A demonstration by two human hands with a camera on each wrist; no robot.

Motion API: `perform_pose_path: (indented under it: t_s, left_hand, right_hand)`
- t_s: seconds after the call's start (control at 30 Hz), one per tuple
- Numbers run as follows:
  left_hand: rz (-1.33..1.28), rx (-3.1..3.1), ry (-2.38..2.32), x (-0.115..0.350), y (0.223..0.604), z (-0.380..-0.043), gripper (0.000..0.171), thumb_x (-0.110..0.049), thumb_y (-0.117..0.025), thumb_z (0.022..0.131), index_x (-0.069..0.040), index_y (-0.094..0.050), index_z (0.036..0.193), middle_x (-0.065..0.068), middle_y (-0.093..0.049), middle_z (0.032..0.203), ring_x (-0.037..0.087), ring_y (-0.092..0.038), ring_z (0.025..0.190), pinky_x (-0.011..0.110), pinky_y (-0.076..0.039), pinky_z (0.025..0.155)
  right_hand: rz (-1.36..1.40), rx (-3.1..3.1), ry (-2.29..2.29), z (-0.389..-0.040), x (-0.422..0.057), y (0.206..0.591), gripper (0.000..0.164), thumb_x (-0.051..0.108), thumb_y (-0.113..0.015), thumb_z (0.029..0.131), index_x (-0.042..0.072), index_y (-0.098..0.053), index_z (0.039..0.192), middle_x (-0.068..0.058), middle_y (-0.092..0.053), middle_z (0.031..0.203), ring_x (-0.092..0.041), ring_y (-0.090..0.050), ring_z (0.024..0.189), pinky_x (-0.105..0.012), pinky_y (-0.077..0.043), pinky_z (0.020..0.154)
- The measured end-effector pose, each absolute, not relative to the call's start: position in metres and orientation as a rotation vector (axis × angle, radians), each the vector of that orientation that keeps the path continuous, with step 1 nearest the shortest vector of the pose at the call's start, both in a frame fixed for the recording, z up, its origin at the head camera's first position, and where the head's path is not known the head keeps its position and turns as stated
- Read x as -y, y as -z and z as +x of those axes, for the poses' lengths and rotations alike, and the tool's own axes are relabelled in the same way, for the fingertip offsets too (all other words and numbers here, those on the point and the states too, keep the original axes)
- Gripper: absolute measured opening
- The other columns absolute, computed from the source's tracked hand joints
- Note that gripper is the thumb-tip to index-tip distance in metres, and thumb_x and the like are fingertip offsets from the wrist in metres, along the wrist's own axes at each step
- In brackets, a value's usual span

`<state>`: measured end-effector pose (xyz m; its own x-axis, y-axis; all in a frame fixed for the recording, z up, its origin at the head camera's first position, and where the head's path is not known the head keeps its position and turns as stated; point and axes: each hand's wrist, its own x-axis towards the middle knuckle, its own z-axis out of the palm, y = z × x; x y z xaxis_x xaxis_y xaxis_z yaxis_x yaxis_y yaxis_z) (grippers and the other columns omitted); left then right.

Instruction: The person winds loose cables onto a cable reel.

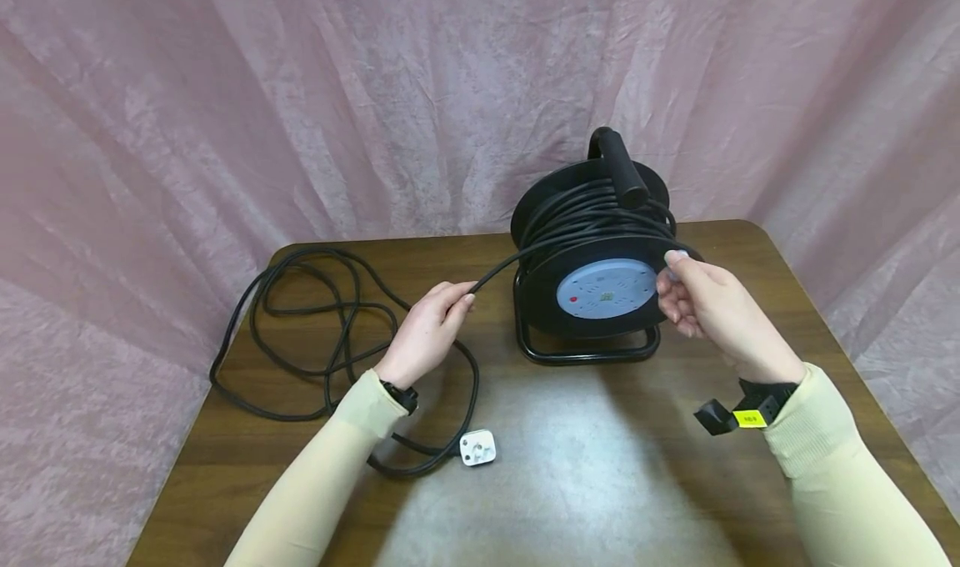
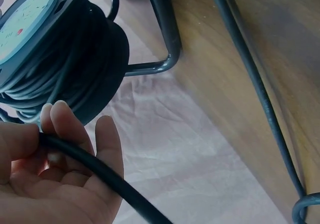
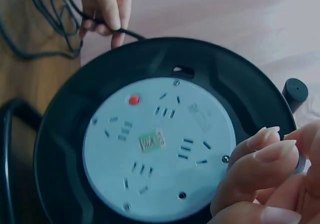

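Observation:
A black cable reel (image 1: 536, 300) stands on its tubular frame, with a pale grey socket face (image 1: 606, 288) turned toward me. My left hand (image 1: 427, 329) pinches the black cable (image 2: 112, 181) between thumb and fingers, left of the reel. From there the cable slants up to the turns wound on the drum. At the right edge of the reel's front disc, my right hand (image 1: 697, 300) pinches a small grey knob (image 3: 301, 165), mostly hidden by the fingers. Loose cable loops (image 1: 326, 373) lie on the left, ending in a white-faced plug (image 1: 477, 448).
The wooden table (image 1: 585, 467) carries everything, and a pink curtain (image 1: 420, 100) hangs behind it. A black carrying handle (image 1: 622, 171) juts from the reel's top. Part of the loose cable passes beneath my left hand.

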<state>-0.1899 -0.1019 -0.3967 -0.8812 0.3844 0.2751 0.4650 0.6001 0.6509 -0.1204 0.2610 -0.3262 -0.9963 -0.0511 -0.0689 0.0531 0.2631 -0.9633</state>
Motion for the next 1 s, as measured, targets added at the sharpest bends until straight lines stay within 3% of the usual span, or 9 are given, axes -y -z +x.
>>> perform_pose_path:
  t_s: [0.77,1.0]
  left_hand:
    - [-0.740,2.708,1.116,0.105,0.401,-0.194,0.032,-0.026,-0.050,0.106,-0.015,-0.063,0.133,-0.002,-0.060,0.103,0.015,-0.052,0.083,0.033,-0.045,0.072]
    - [-0.717,2.704,1.112,0.107,0.407,-0.194,0.031,-0.026,-0.050,0.106,-0.013,-0.065,0.129,-0.002,-0.059,0.101,0.015,-0.052,0.082,0.033,-0.045,0.073]
  right_hand:
    - [0.162,-2.439,1.760,-0.114,-0.287,0.368,0.059,0.052,-0.042,0.104,-0.006,-0.051,0.100,0.002,-0.054,0.069,-0.010,-0.048,0.054,-0.023,-0.045,0.048]
    - [0.165,-2.474,1.619,-0.113,-0.292,0.384,0.063,0.058,-0.040,0.103,-0.003,-0.056,0.102,-0.002,-0.056,0.069,-0.011,-0.047,0.054,-0.027,-0.043,0.049]
